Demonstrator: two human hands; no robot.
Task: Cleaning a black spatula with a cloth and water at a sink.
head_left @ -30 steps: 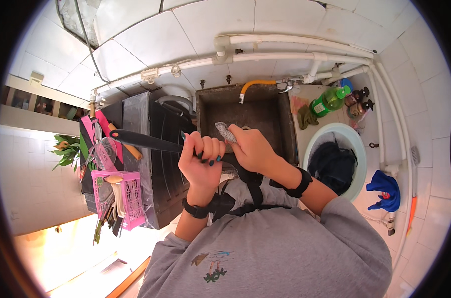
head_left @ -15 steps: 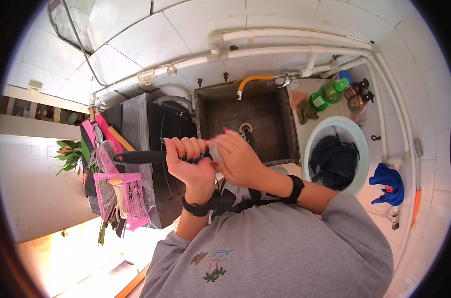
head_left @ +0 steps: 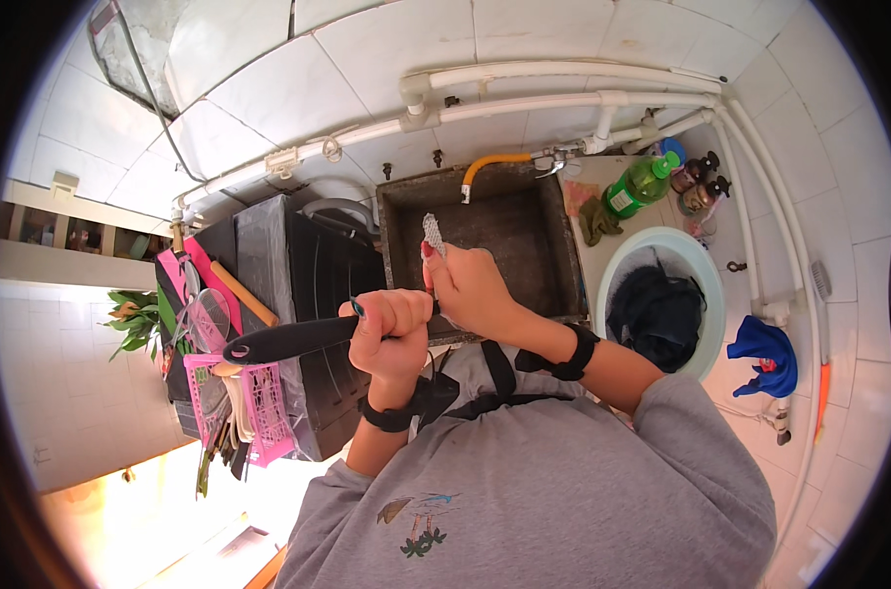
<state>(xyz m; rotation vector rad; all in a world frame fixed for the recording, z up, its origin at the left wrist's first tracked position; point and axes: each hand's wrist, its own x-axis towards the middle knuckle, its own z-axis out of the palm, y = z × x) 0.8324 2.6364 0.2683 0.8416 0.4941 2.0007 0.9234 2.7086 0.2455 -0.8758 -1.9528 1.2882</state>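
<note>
My left hand (head_left: pixel 393 329) is wrapped round the long black handle (head_left: pixel 293 341) of a kitchen utensil, whose rounded end with a hanging hole points left. Its other end is hidden by my hands, so I cannot tell which utensil it is. Right beside it, my right hand (head_left: pixel 473 285) is closed on a pale grey, textured scrubbing cloth (head_left: pixel 432 230). One end of that cloth sticks up past the thumb. Both hands are held over the near left edge of the dark stone sink (head_left: pixel 539 260).
A yellow-orange hose (head_left: pixel 486 167) runs from the tap over the sink. To the right are a green bottle (head_left: pixel 642 187) and a pale basin (head_left: pixel 712 294) with dark cloth (head_left: pixel 661 319). On the left are a pink utensil basket (head_left: pixel 269 412) and a black covered unit (head_left: pixel 327 265).
My right hand has moved slightly right, and the cloth's end now sticks up from it. The left hand has shifted right along with the handle, its fingers curled more tightly.
</note>
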